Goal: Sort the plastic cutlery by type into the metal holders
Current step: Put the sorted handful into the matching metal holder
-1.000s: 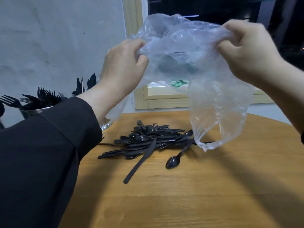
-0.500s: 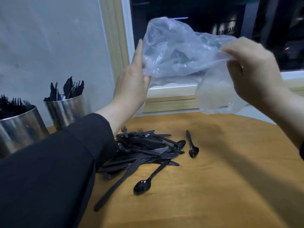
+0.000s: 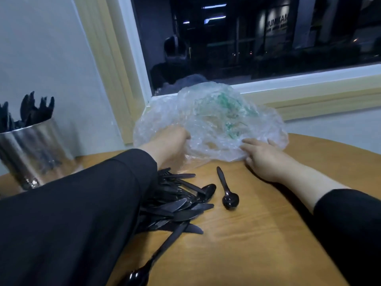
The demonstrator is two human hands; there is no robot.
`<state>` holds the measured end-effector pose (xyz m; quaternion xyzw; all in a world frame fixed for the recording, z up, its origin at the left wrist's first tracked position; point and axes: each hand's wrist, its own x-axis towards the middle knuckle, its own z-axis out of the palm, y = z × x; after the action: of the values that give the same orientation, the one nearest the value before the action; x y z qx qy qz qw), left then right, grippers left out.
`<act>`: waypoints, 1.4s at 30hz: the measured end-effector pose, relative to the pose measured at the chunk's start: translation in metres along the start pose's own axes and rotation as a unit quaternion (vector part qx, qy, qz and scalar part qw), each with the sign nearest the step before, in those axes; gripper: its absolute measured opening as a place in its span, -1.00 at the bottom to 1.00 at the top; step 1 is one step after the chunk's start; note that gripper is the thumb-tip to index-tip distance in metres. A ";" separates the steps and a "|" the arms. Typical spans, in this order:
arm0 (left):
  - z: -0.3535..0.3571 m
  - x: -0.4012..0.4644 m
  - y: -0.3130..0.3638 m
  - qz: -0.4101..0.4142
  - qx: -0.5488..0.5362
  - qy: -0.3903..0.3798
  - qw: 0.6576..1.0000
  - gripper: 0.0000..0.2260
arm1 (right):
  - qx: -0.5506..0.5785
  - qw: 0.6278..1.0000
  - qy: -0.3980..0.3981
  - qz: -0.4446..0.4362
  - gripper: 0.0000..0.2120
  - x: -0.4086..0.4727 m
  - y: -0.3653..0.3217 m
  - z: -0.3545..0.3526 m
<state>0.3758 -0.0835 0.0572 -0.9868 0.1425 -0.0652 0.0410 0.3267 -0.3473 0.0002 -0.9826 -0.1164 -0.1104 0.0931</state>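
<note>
Black plastic cutlery (image 3: 175, 201), mostly knives with some forks and spoons, lies heaped on a round wooden table (image 3: 257, 234), the left part of the pile hidden under a black sleeve (image 3: 82, 213). One spoon (image 3: 226, 190) rests just apart from the heap to its right, bowl toward the viewer; another long-handled spoon (image 3: 156, 256) stretches from the pile toward the near edge. At the far side of the table, against the window sill, a crumpled clear plastic bag (image 3: 216, 120) with green print sits on the wood. The person's left hand (image 3: 169, 145) reaches into the bag's left side, its fingers hidden by the film, so whether it grasps the plastic cannot be told. The right hand (image 3: 266, 157) lies at the bag's lower right edge, fingers fairly straight and touching the plastic, thumb tucked beneath. At far left a shiny metal holder (image 3: 35, 151) stands on the table, dark cutlery (image 3: 31, 110) poking upright from its mouth. A dark window (image 3: 247, 42) fills the background.
</note>
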 end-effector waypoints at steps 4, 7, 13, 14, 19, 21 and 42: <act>0.012 0.002 0.004 0.002 -0.039 -0.133 0.990 -0.41 | 0.015 0.999 -0.022 0.024 -0.48 0.006 -0.001 0.002; 0.001 -0.014 0.001 0.005 -0.116 -0.017 0.993 -0.54 | 0.027 0.999 0.038 0.006 -0.31 0.000 -0.002 0.002; -0.027 -0.100 -0.004 0.021 -0.186 0.184 0.965 -0.71 | 0.003 0.971 0.231 -0.056 -0.54 -0.023 -0.032 -0.014; -0.028 -0.123 -0.008 0.021 -0.182 0.189 0.965 -0.73 | 0.005 0.966 0.247 -0.078 -0.57 -0.032 -0.041 -0.018; -0.018 -0.230 -0.025 0.027 -0.169 0.200 0.965 -0.77 | 0.048 0.986 0.147 -0.067 -0.52 -0.086 -0.090 -0.028; -0.007 -0.253 -0.031 0.027 -0.161 0.209 0.964 -0.78 | 0.023 0.996 0.085 -0.024 -0.58 -0.102 -0.101 -0.018; 0.008 -0.262 -0.041 0.108 -0.141 0.345 0.922 -0.48 | 0.422 0.881 0.203 -0.063 -0.83 -0.136 -0.170 -0.052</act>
<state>0.1394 0.0313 0.0225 -0.8776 0.2613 -0.3757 -0.1430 0.1453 -0.2244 0.0441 -0.7967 -0.1917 -0.2537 0.5139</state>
